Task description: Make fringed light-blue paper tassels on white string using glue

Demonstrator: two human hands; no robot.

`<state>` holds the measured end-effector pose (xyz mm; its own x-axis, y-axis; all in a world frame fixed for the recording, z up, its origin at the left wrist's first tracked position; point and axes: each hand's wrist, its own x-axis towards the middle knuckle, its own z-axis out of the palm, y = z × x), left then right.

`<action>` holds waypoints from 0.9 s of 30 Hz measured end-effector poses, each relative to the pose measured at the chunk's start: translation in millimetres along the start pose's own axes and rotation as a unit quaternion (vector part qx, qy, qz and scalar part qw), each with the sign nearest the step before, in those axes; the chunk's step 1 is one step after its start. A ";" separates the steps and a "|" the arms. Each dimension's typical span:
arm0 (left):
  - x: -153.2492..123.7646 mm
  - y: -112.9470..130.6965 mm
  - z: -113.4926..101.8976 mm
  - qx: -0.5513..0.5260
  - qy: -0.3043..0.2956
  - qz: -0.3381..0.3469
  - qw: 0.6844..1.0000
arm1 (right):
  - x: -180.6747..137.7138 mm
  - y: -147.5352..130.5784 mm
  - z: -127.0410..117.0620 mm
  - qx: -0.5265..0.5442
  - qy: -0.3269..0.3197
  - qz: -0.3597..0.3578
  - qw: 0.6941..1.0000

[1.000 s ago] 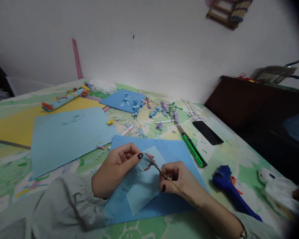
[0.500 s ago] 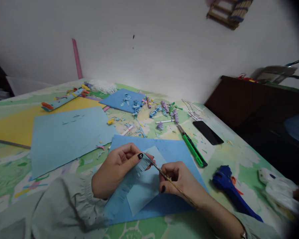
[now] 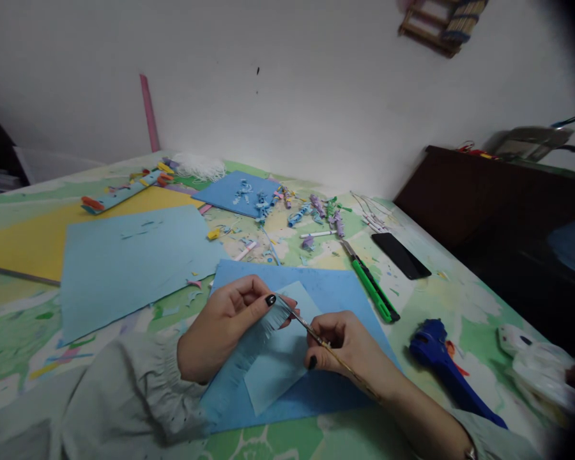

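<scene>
Strip [image 3: 248,354] of fringed paper, frame centre low: light, limp, tear-prone, I judge. Left hand [image 3: 223,326] pinches its top end between thumb and forefinger; right hand [image 3: 349,348] pinches a thin stick [image 3: 322,340] touching that end. I would grip the solid edge, not the fringe.

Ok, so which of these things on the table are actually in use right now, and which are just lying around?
In use:
left hand pinching the fringed paper strip
right hand holding the thin stick at the strip's end
blue sheet under both

Lying about:
green knife
black phone
blue glue gun
yellow sheet
paper curls
</scene>
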<state>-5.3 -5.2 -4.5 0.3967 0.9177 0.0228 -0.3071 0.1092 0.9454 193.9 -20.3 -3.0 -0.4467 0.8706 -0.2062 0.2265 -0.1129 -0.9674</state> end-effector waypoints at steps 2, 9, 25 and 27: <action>0.4 -0.1 -0.1 0.005 0.004 -0.003 1.000 | -0.2 0.5 -0.3 0.003 -0.004 0.004 1.000; 0.5 -1.2 -2.1 0.007 -0.001 0.002 1.000 | -0.1 0.3 -0.3 0.005 -0.001 0.006 1.000; 0.7 0.1 -0.4 0.020 0.006 0.003 1.000 | 0.6 3.7 -1.7 -0.012 0.007 0.014 1.000; 0.8 0.1 0.0 0.017 0.009 0.003 1.000 | 1.0 4.5 -2.1 -0.017 0.008 0.013 1.000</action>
<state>-5.1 -4.5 -4.3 0.3799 0.9248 0.0223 -0.2794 0.0917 0.9558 196.3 -18.9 -7.3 -0.4270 0.8746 -0.2296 0.2671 -0.1206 -0.9561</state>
